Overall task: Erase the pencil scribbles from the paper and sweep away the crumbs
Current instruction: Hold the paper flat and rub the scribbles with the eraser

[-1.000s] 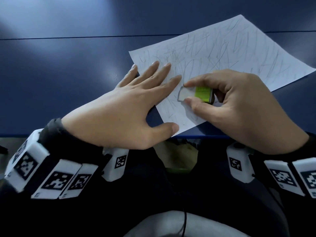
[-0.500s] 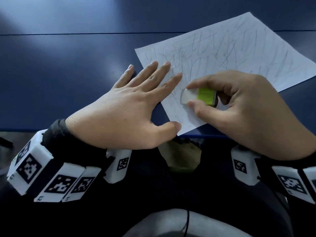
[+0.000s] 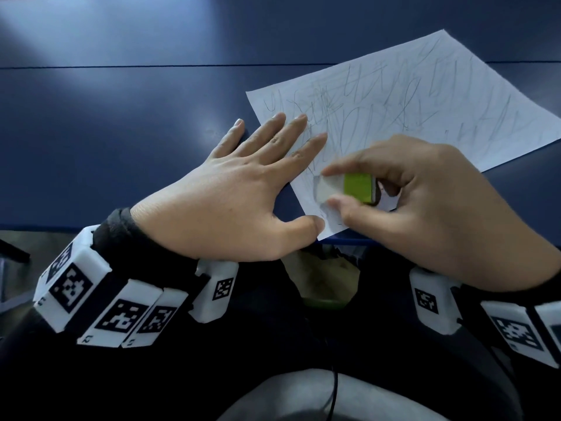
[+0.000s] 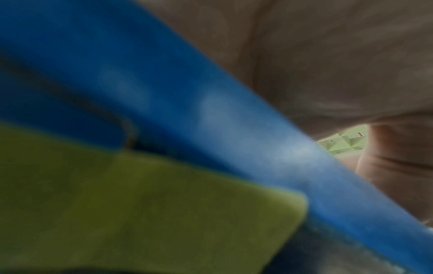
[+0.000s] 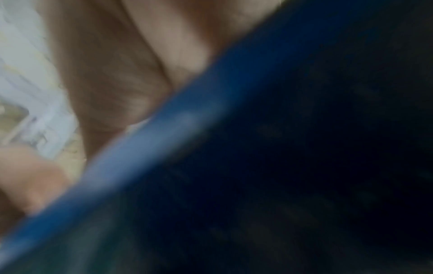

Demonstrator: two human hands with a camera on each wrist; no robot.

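Note:
A white sheet of paper (image 3: 425, 110) covered in pencil scribbles lies askew on the dark blue table (image 3: 121, 132). My left hand (image 3: 243, 189) lies flat with straight fingers, pressing the paper's near left part, thumb at its bottom corner. My right hand (image 3: 332, 186) pinches a white eraser (image 3: 328, 188) with a green sleeve between thumb and forefinger, its white end down on the paper near the bottom corner. Both wrist views are blurred: the left wrist view shows the blue table edge (image 4: 234, 129), the right wrist view a palm (image 5: 131, 64) over the edge.
The table's front edge (image 3: 91, 227) runs just under my wrists, with my dark-clothed lap below it. A seam crosses the table top (image 3: 151, 66) farther back. A green blurred surface (image 4: 140, 204) fills the lower left of the left wrist view.
The eraser and my right hand have slid a little toward the paper's bottom corner. The left hand stays pressed on the sheet.

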